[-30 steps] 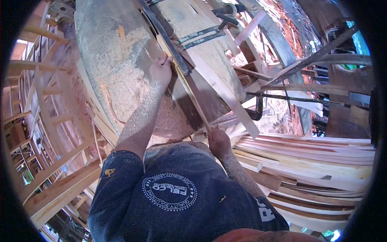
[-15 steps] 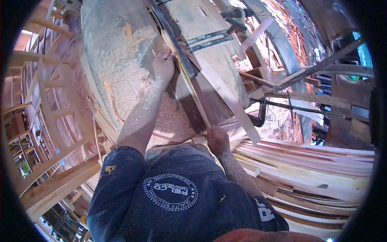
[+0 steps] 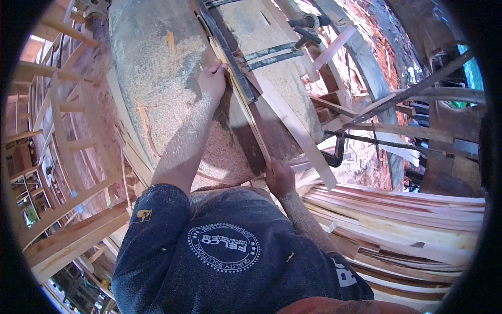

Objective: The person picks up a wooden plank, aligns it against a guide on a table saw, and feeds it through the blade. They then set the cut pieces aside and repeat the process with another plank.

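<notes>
A long, thin wooden strip (image 3: 254, 126) runs along a dark straight metal fence (image 3: 230, 58) on a dusty work table (image 3: 157, 47). My left hand (image 3: 213, 81) is curled against the left side of the strip, its fingertips by the fence. Closer to my body, my right hand (image 3: 281, 177) is closed around the strip's near end. The fingers of that hand are partly hidden from above. Sawdust (image 3: 219, 152) coats the table and both forearms.
A pale board (image 3: 295, 131) lies right of the fence. A black clamp (image 3: 334, 152) grips near the table's right edge. Dark metal bars (image 3: 272, 52) cross the upper table. Stacked boards (image 3: 397, 220) fill the lower right, and wooden framing (image 3: 68, 115) stands at the left.
My right hand and the strip's near end have shifted slightly forward and left. The left hand stays in nearly the same place against the strip.
</notes>
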Tool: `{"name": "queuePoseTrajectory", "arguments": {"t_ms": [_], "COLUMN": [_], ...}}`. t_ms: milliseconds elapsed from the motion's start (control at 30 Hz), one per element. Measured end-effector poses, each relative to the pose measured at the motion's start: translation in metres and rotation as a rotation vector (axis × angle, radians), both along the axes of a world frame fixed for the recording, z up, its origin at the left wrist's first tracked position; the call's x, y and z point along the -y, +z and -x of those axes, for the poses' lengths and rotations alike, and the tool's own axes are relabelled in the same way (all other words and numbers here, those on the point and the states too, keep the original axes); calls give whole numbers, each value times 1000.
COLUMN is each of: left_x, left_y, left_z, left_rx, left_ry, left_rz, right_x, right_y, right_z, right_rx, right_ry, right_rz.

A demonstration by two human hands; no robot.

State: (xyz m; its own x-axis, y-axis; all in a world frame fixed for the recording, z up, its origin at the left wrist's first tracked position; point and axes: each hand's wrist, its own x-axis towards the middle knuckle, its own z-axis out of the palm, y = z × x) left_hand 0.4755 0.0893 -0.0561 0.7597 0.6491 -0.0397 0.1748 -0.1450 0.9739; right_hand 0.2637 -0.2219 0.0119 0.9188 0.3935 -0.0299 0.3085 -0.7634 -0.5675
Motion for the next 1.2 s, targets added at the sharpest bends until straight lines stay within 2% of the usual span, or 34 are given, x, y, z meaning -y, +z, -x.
{"name": "queuePoseTrajectory", "arguments": {"t_ms": [133, 233, 333, 367, 467, 567, 667, 767, 867, 967, 1067, 1100, 1200], "left_x": [7, 23, 37, 40, 38, 22, 16, 16, 14, 37, 70, 67, 67], "left_y": [11, 46, 38, 35, 29, 16, 47, 36, 19, 40, 13, 20, 11], "left_z": [4, 28, 46, 49, 44, 18, 9, 9, 5, 37, 68, 73, 60], "left_rx": [-8, -198, -250, -156, -146, -88, -182, -84, -62, -172, 78, -8, -50], "left_ry": [18, -26, -53, -25, 23, 58, 89, 132, 67, 37, 30, -31, 63], "left_rz": [102, 51, 2, -42, -86, 107, 67, -44, 144, -107, 73, -4, 133], "right_x": [0, 10, 21, 22, 20, 2, -4, -11, -10, -14, -18, -17, -21], "right_y": [8, 16, 21, 23, 21, 15, 13, 11, 10, 11, 7, 6, 3], "right_z": [2, 10, 29, 32, 28, 5, -4, -7, -10, -13, -15, -15, -18], "right_rx": [1, -42, 4, 5, 2, -29, -15, 18, 8, -9, 5, 14, 36], "right_ry": [-15, -14, -38, -46, -37, -36, -23, -1, -12, -23, -20, -14, -27], "right_rz": [-12, 17, -48, -62, -87, -18, 1, -34, -55, -19, -3, -2, -112]}}
